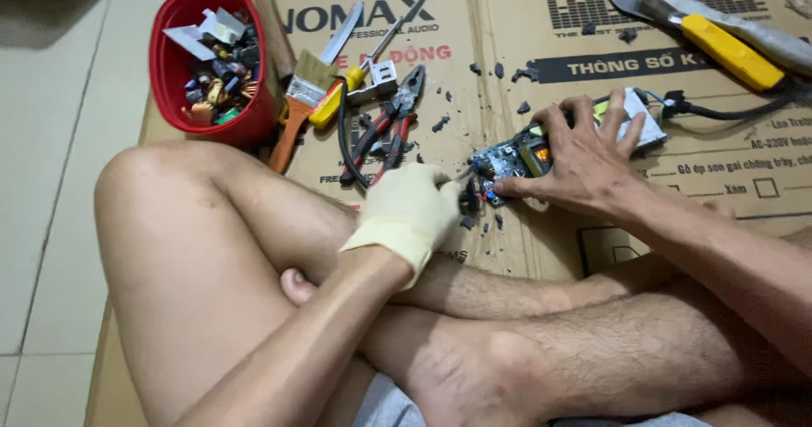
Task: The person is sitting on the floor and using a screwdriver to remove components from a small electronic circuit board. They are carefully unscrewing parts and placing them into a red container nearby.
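The left hand [412, 210], wearing a pale glove, is closing its fingers around a small dark tool [468, 197] whose tip is meeting the near edge of a circuit board [507, 161]. The right hand [584, 152], bare, is pressing down flat on that board with fingers spread, pinning it to the sheet of cardboard [474, 38] in front of the crossed legs. Dark crumbs are lying scattered around the board. Farther left, red-handled pliers [393, 123], a yellow screwdriver [355, 84] and a paintbrush [296, 110] are resting beside a red bucket [169, 63] of small parts. A yellow-handled knife [727, 51] is lying at the upper right.
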